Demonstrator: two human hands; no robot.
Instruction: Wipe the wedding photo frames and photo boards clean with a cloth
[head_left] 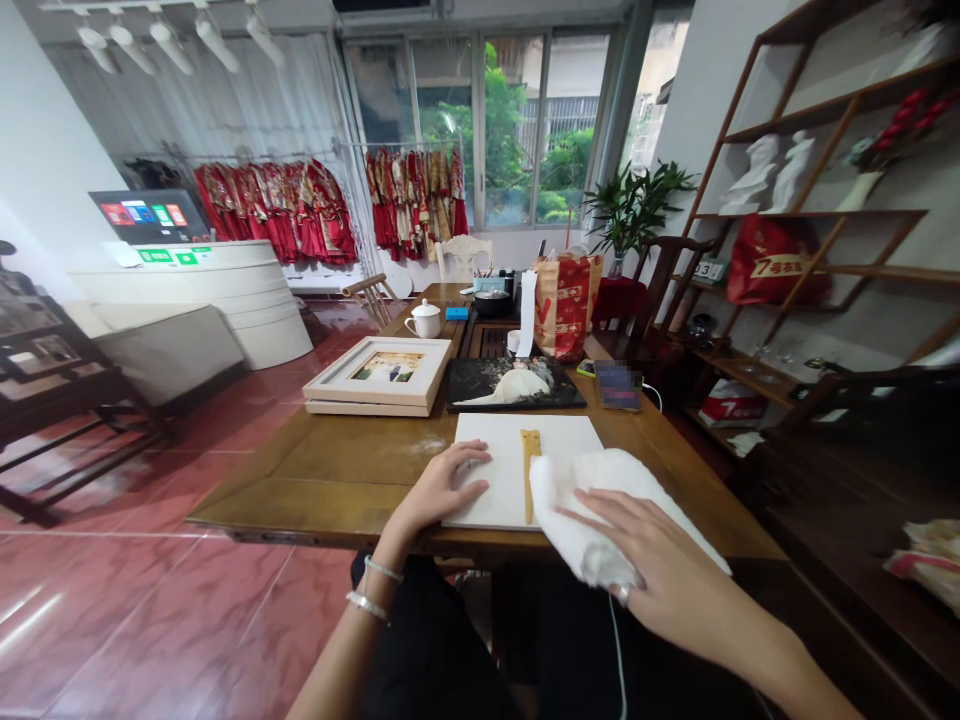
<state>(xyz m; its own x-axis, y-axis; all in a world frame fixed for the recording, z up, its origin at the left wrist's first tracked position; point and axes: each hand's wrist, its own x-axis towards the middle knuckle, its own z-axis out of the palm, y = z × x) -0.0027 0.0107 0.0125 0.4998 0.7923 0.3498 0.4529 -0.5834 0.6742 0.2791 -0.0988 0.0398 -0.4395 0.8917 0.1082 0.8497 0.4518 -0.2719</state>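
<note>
The left hand [450, 485] lies palm down at the 9 o'clock edge of a white panel [493, 470], its fingers slightly bent and a little apart, the thumb reaching toward 3 o'clock. It is loosely spread and grips nothing; it simply rests on the panel. Its forearm rises from 7 o'clock, with two bracelets [367, 605] at the wrist.

The right hand [637, 550] comes in from between 4 and 5 o'clock, back upward, with its longer fingers stretched toward 10 o'clock across a bunched white cloth [652, 478]. It has loose hold of the cloth, fingers partly extended and a ring on one of them; blur and folds hide how firmly they press. The cloth covers the panel's 4 o'clock corner and bulges past the near edge of the wooden surface [360, 450].

The panel lies flat on the surface, close to the person. On it, a tan strip [531, 450] runs from 12 toward 6 o'clock, just beside the cloth, which touches or overlaps its right side.

Beyond the panel, a dark picture board [480, 375] lies at 12 o'clock, white frames [330, 385] at 10, and a red-and-tan bag [568, 305] stands near 1.
</note>
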